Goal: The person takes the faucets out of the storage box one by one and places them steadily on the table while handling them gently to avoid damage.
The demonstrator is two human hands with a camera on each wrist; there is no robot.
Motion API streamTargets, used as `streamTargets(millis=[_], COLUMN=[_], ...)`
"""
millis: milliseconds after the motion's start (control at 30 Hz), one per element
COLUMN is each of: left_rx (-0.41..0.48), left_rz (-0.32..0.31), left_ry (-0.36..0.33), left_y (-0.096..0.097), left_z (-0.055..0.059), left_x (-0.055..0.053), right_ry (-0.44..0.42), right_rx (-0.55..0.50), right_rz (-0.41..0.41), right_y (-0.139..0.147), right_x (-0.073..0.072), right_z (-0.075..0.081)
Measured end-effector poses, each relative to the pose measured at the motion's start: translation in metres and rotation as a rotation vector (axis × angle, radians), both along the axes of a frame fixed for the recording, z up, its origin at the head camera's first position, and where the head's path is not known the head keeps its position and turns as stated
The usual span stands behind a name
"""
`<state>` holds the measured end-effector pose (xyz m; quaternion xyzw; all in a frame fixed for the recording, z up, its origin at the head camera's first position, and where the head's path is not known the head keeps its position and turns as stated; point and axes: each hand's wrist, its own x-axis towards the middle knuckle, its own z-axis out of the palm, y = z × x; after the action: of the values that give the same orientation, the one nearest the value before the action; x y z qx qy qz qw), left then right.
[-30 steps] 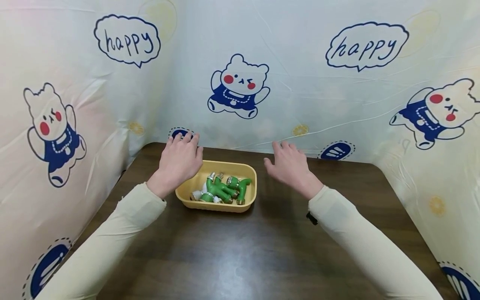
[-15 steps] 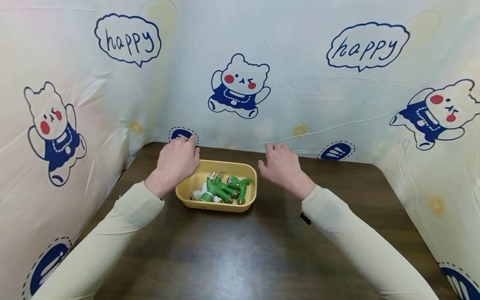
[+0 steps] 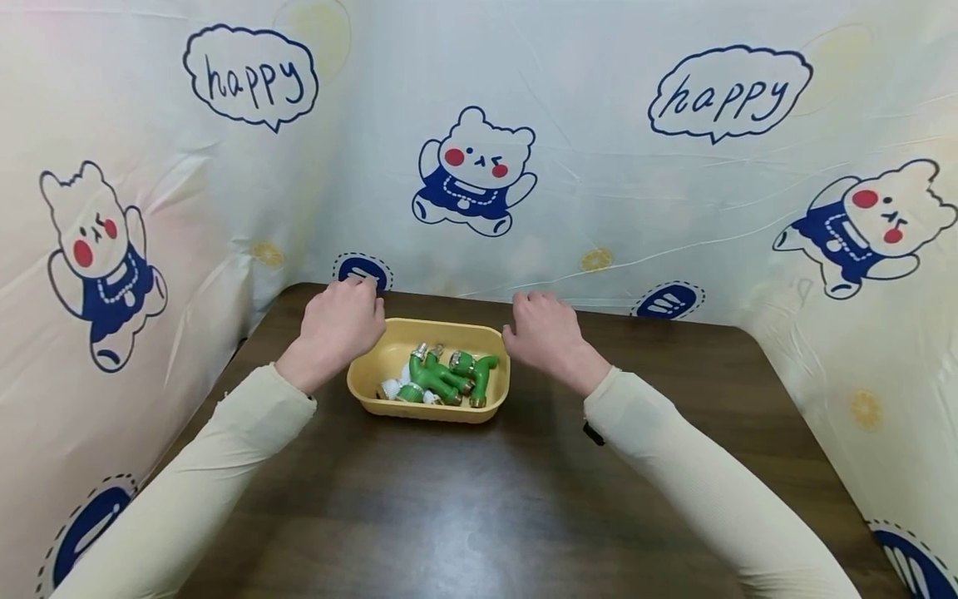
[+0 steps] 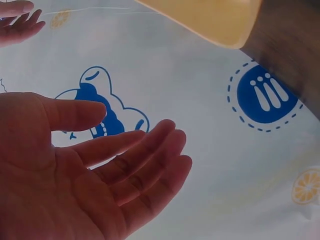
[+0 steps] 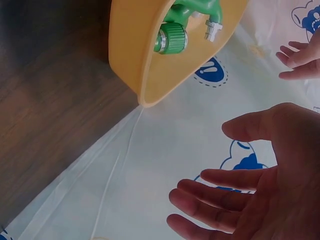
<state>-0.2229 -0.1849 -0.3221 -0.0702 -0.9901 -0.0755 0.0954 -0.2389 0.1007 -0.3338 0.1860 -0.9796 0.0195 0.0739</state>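
A yellow plastic bin (image 3: 419,412) stands on the table. Inside lie several green branching fittings (image 3: 434,381) with silver and brass-coloured ends, like hose or tap parts, and whitish pieces (image 3: 391,388) partly under them. My left hand (image 3: 337,323) is raised by the bin's back left corner, and my right hand (image 3: 545,331) by its back right corner. In the left wrist view that hand (image 4: 95,175) has loosely extended fingers, apart from the bin. The right wrist view shows the other hand (image 5: 255,185) likewise, with nothing in it. A ribbed green collar (image 5: 174,38) shows inside the bin there.
The dark wooden table (image 3: 464,507) extends in front of the bin and to both sides. A pale printed cloth (image 3: 584,191) with bears and "happy" bubbles walls it in at the back, left and right.
Both hands have moved left and lowered slightly, the right one closer to the bin's right side. The fingers look more bent down in the head view. The bin and fittings stay put.
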Motion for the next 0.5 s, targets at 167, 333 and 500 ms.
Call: streamTargets(millis=[167, 333, 500], left_rx=[0.026, 0.037, 0.033], left_rz=[0.009, 0.016, 0.019], left_ry=[-0.012, -0.028, -0.048], left_y=[-0.003, -0.008, -0.012], left_z=[-0.002, -0.006, -0.01], left_x=[-0.003, -0.004, -0.005], right_ry=[-0.026, -0.055, -0.057], right_rx=[-0.001, -0.005, 0.016], right_rz=[0.002, -0.001, 0.007], right_y=[-0.005, -0.009, -0.011], right_x=[-0.003, -0.005, -0.005], right_z=[-0.002, -0.006, -0.009])
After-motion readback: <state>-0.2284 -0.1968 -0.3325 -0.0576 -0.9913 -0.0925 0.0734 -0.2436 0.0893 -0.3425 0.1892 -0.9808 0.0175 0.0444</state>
